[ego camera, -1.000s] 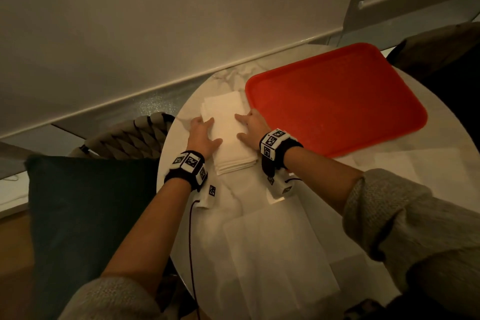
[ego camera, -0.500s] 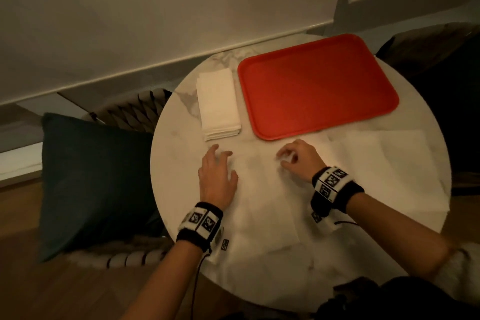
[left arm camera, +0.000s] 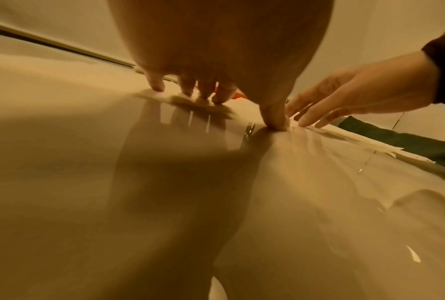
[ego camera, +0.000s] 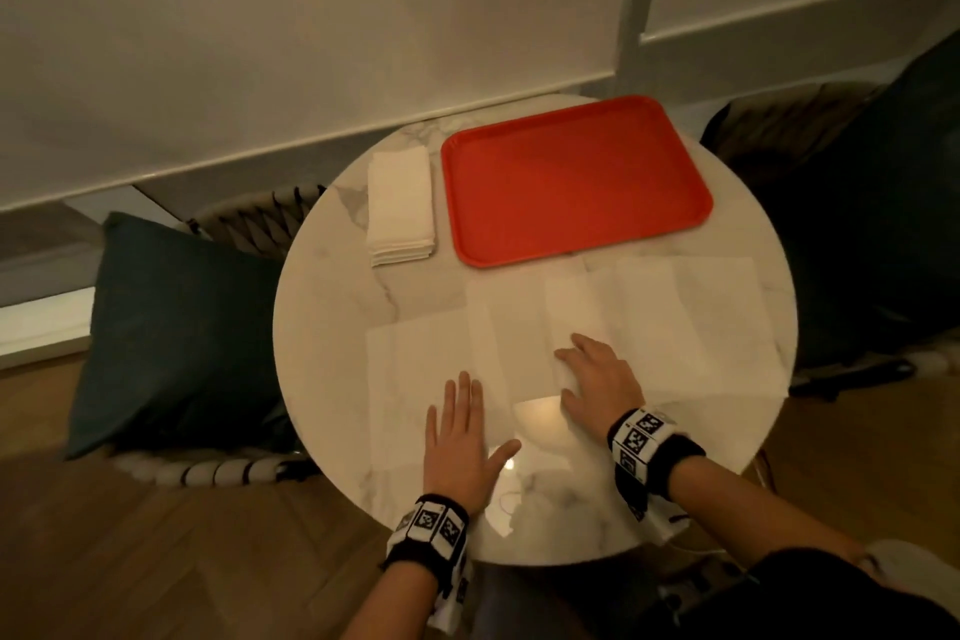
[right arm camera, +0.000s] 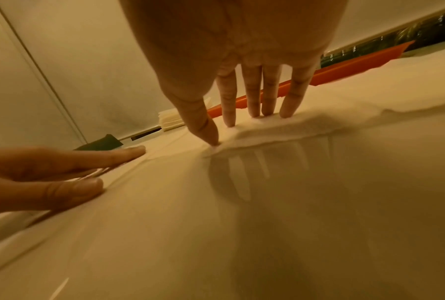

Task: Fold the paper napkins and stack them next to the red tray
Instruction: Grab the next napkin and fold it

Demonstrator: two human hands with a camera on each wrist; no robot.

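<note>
- Several thin white paper napkins [ego camera: 524, 327] lie open and flat on the near half of the round white marble table [ego camera: 332, 327]. They overlap each other, and I cannot tell how many there are.
- One of these open napkins is under both hands. In the right wrist view it is bunched up a little into a soft ridge [right arm camera: 280, 130] by the fingertips.
- The right hand [ego camera: 597, 379] rests on top of that napkin. Its fingers [right arm camera: 252, 97] are straight and a bit spread, and their tips press down on the paper. It is not gripping anything.
- The left hand [ego camera: 462, 442] lies flat on the paper, just beside the right hand. Its fingers are straight and close together, and the thumb [left arm camera: 275, 117] sticks out to the side and pushes on the napkin. It holds nothing.
- A neat stack of folded white napkins [ego camera: 400, 205] sits at the far left part of the table.
- The stack is just beside the left edge of the flat red plastic tray [ego camera: 576, 177]. They look very close, but I cannot tell if they touch.
- The red tray sits at the far side of the table, and the open napkins reach up to its near edge.
- Both wrists wear black bands with black and white square patterns [ego camera: 644, 437].
- A dark cushion [ego camera: 171, 327] sits on a woven chair to the left of the table.
- Brown wooden floor [ego camera: 156, 561] is under it all.
</note>
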